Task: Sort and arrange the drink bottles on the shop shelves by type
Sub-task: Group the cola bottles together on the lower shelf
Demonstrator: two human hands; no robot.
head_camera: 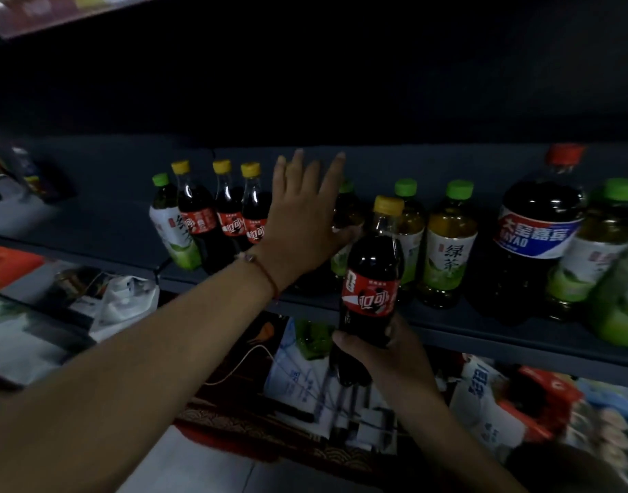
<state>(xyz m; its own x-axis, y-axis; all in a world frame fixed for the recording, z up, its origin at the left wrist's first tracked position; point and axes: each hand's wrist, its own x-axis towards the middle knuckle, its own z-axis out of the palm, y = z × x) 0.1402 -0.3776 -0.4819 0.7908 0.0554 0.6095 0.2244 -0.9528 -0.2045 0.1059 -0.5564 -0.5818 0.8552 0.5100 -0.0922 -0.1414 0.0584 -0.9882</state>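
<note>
So on my feed I count three small cola bottles [230, 211] with yellow caps standing together on the dark shelf [483, 336], plus a fourth cola bottle [371, 290] that's in the right hand [387, 354], so four colas total. Green tea bottles with green caps: one at the far left [172, 225] right next to the cola trio, one half hidden behind the left hand [348, 215], two more in the middle [447, 243], and one at the far right [597, 243], so five that I can make out, though there's a blurry green shape at the right edge I can't call. There's also one big bottle [540, 225] with a red cap and a blue and white label standing between the middle tea bottles and the far right one. The held cola is upright, long axis pretty much vertical, cap up with a slight lean to the right, sitting out in front of the shelf edge rather than on it. The right hand has its fingers wrapped round the lower part of that bottle, below the red label, so most of the bottle sticks up above the grip. The left hand [305, 222] is spread flat with straight fingers, reaching over the shelf between the cola group and the hidden tea bottle, thumb seemingly against that bottle, not gripping anything.
</note>
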